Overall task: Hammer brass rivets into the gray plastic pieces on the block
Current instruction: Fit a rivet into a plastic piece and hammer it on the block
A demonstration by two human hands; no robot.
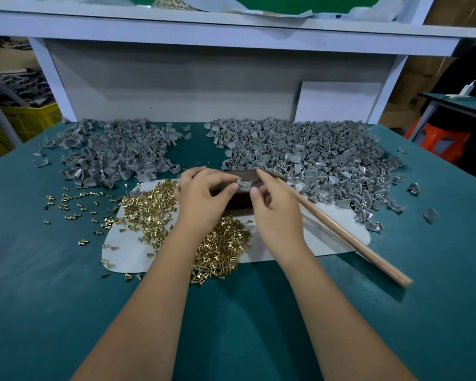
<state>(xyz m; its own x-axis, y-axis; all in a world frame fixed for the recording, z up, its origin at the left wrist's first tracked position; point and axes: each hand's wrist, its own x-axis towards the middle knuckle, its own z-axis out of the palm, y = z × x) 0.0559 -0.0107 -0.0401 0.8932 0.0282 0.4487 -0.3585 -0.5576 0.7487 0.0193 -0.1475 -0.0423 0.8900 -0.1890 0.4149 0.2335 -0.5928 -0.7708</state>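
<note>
Hands meet over the block, a dark slab at the middle of the mat. The left hand pinches a gray piece on top of the block, a brass rivet glinting in it; the right hand has thumb and forefinger curled at the piece's other side — whether they pinch it or only steady it I cannot tell. The hammer lies untouched just right of that hand, so this rivet looks placed but not yet struck. Rivets lie heaped at the left, with two gray piles beyond: the right pile shows brass specks, so probably finished work; the left pile seems still to do. The hammer's head is hidden behind the right hand.
</note>
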